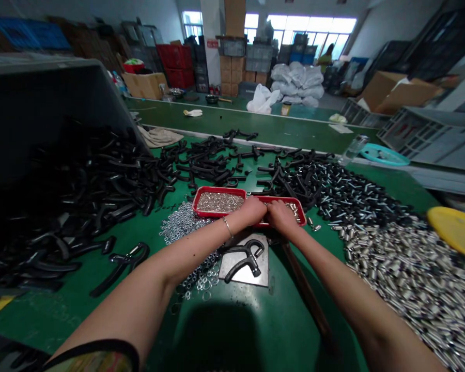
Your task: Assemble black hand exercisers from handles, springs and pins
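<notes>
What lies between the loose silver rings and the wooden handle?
In the head view, a metal plate with a black part on it lies between the silver rings and wooden handle.

I'm facing a wide window (pixel 313 25), which is glowing right of top centre; a white pillar (pixel 212 20) is standing left of it, and a pale wall (pixel 155 16) is rising at upper left.

Far windows (pixel 312 24) glare; a soft shadow (pixel 217 336) darkens the near table (pixel 281 307).
</notes>
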Demonstrator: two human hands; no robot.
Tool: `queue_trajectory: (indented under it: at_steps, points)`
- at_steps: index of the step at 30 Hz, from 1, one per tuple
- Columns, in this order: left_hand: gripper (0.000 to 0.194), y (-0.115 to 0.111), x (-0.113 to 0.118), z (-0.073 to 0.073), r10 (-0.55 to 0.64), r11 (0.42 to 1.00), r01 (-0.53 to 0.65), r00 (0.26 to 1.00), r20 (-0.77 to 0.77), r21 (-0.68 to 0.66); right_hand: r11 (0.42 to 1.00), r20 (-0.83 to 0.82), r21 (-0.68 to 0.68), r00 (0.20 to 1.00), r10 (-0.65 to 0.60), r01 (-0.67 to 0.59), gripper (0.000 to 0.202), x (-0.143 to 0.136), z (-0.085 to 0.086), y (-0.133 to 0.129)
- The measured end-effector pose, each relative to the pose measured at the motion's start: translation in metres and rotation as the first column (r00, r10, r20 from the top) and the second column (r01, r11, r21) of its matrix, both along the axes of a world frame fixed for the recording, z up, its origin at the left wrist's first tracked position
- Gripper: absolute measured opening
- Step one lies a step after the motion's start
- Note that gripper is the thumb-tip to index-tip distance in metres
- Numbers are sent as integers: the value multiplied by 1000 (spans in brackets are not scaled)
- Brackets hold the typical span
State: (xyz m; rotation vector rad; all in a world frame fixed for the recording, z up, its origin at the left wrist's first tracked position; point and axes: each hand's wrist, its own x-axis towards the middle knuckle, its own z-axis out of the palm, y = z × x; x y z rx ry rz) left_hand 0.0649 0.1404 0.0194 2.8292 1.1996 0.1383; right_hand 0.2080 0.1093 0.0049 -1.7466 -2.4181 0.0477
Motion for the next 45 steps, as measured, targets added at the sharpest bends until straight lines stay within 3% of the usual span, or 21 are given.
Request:
queue_trajectory:
  at_steps: [4, 8, 12, 15, 18, 21, 23, 25, 30, 33, 37, 45]
  points:
    - [18, -3, -5, -20, 35, 999, -36, 998, 48, 30, 1000, -81, 18, 996, -22, 23, 22, 3, -14, -4]
    - [26, -11, -9, -24, 121, 990, -130, 983, 138, 57, 996, -209, 67, 977, -43, 58, 29, 3, -22, -4]
    - [25, -17, -17, -20, 114, 987, -138, 959, 259, 78, 990, -321, 124, 947, -29, 72, 35, 9, -14, -7]
    - [21, -30, -40, -18, 74, 992, -115, 881, 468, 60, 989, -455, 134, 891, 3, 65, 36, 22, -4, -31]
    - [16, -58, -72, -19, 163, 986, -110, 751, 640, -122, 1000, -618, -18, 786, -9, -3, 33, 32, -6, -73]
    - [21, -90, -95, -21, 295, 933, -50, 669, 682, -355, 956, -733, -293, 645, -217, -10, 25, 32, -17, -111]
    - [25, -108, -97, -22, 309, 910, 0, 666, 679, -414, 923, -740, -386, 595, -314, 8, 22, 26, -25, -125]
    - [20, -119, -93, -21, 312, 898, 22, 672, 672, -439, 927, -702, -375, 644, -303, 27, 21, 21, -31, -127]
    - [11, -124, -83, -23, 483, 802, -14, 602, 635, -597, 973, -452, -230, 888, -89, -19, 19, 12, -25, -117]
    - [7, -122, -84, -30, 441, 848, -72, 644, 625, -525, 962, -288, -271, 956, -54, -27, 17, 8, -15, -112]
    - [8, -122, -82, -43, 327, 925, -120, 734, 595, -359, 952, -74, -306, 997, -10, -13, 19, -1, -1, -106]
    - [10, -126, -78, -50, 315, 937, -150, 753, 578, -316, 951, 108, -308, 992, 58, -22, 17, -18, 16, -95]
